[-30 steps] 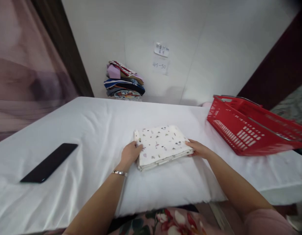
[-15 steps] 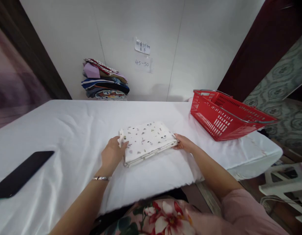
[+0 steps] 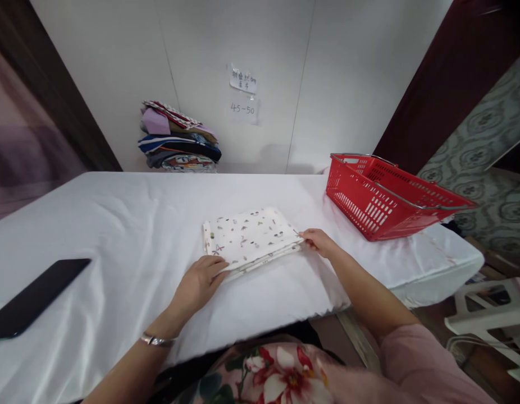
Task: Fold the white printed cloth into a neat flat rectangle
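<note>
A white cloth (image 3: 255,235) with a small scattered print lies folded in a flat, layered rectangle in front of me. My left hand (image 3: 202,280) pinches its near left corner, thumb and fingers closed on the edge. At the near right corner, my right hand (image 3: 319,242) grips the cloth between thumb and fingertips. The layers show along the near edge, between the two hands.
The cloth lies on a white-covered table (image 3: 129,224). A red basket (image 3: 386,199) stands at the right. Folded fabrics (image 3: 179,137) are stacked by the wall at the back left. A dark flat object (image 3: 36,297) lies at the left. A white stool (image 3: 487,314) is at the lower right.
My left hand has moved from the cloth's left side down to its near left corner, uncovering the left edge. My right hand stays at the right corner, slightly higher on the edge.
</note>
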`<state>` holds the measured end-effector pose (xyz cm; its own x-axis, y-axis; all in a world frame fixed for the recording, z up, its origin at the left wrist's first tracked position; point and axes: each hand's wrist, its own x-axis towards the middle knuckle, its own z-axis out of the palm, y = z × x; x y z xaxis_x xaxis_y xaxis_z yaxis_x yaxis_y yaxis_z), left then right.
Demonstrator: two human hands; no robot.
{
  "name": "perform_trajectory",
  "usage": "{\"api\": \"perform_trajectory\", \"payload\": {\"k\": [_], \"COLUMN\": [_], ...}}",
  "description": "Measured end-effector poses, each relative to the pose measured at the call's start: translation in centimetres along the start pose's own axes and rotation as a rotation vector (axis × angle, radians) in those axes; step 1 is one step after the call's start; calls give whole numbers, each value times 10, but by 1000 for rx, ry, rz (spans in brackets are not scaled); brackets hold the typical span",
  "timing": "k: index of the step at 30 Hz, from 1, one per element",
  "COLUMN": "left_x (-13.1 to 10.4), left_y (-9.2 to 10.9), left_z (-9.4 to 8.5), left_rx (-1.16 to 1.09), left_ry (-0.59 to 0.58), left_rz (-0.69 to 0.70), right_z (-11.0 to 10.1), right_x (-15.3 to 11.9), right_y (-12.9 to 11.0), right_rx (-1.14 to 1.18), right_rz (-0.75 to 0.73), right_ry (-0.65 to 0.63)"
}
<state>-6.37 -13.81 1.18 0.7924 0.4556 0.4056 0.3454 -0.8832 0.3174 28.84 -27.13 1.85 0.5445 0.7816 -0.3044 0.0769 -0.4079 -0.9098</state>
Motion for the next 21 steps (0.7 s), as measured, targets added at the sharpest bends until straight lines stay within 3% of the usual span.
{"api": "perform_trajectory", "payload": {"k": [7,12,21], "left_x": [-6,-17,-25], "left_y": [3,5,13], "left_z": [2,4,1], "left_rx": [22,27,-2], "left_ry": [19,19,29], "left_rz": [14,40,34], "right_z": [-3,-2,20], "right_x": [-2,-3,3], "right_y": [2,-5,-12], "right_rx": [-142,-238,-354], "right_rz": [114,75,-1], "right_ry": [-60,-42,-88]}}
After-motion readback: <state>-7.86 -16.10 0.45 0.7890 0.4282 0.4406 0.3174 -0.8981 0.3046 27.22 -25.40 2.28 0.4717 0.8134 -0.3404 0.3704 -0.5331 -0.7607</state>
